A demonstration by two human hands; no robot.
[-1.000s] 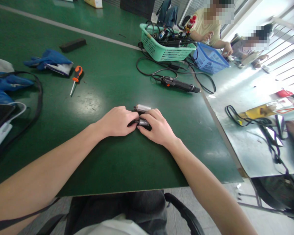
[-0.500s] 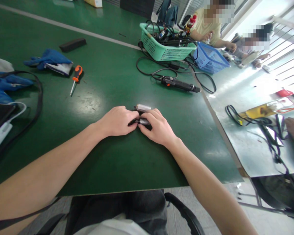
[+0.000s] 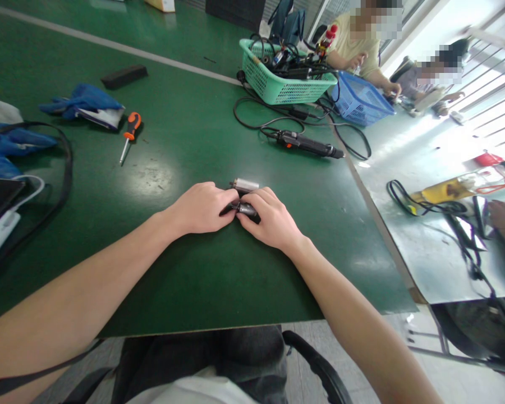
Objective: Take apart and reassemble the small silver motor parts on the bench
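Note:
Both my hands rest on the green table [image 3: 185, 269] near its middle, fingers closed round a small dark metal part [image 3: 244, 209]. My left hand [image 3: 202, 207] grips its left end and my right hand [image 3: 271, 219] grips its right end. Just beyond the fingers lies a small silver cylinder [image 3: 244, 184], a motor-like piece, touching or nearly touching my fingertips. Much of the dark part is hidden under my fingers.
An orange-handled screwdriver [image 3: 128, 134] and blue gloves [image 3: 84, 101] lie at the left. An electric screwdriver [image 3: 307, 145] with cable, a green basket [image 3: 281, 78] and a blue basket [image 3: 359, 101] sit at the back right. Two people sit beyond them.

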